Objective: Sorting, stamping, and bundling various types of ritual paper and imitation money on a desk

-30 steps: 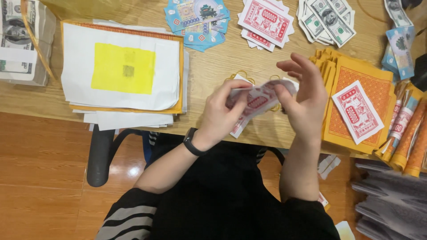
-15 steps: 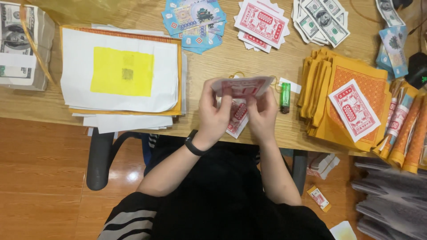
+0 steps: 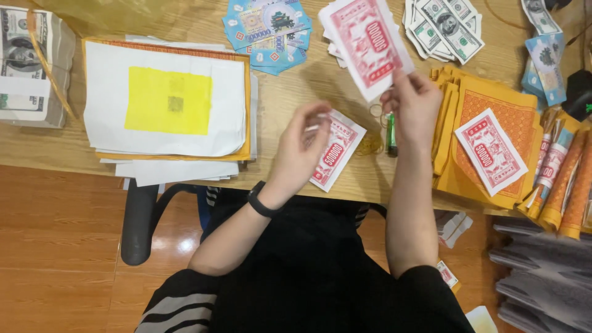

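My right hand (image 3: 414, 103) holds a thin sheaf of red-and-white paper notes (image 3: 367, 42) raised above the wooden desk (image 3: 290, 92). My left hand (image 3: 300, 151), with a black band at the wrist, pinches the edge of another small stack of red-and-white notes (image 3: 338, 148) lying near the desk's front edge. A green lighter (image 3: 391, 134) and a loose rubber band (image 3: 369, 145) lie between my hands.
A pile of white sheets with a yellow square (image 3: 168, 102) lies on the left, beside a banded bundle of grey notes (image 3: 28, 68). Blue notes (image 3: 265, 34), grey notes (image 3: 447, 24), orange papers (image 3: 493, 148) with a red note on top, and rolled papers (image 3: 561, 179) fill the back and right.
My hands have parted. The right hand has lifted some red notes up and away, while the left has lowered the others onto the desk.
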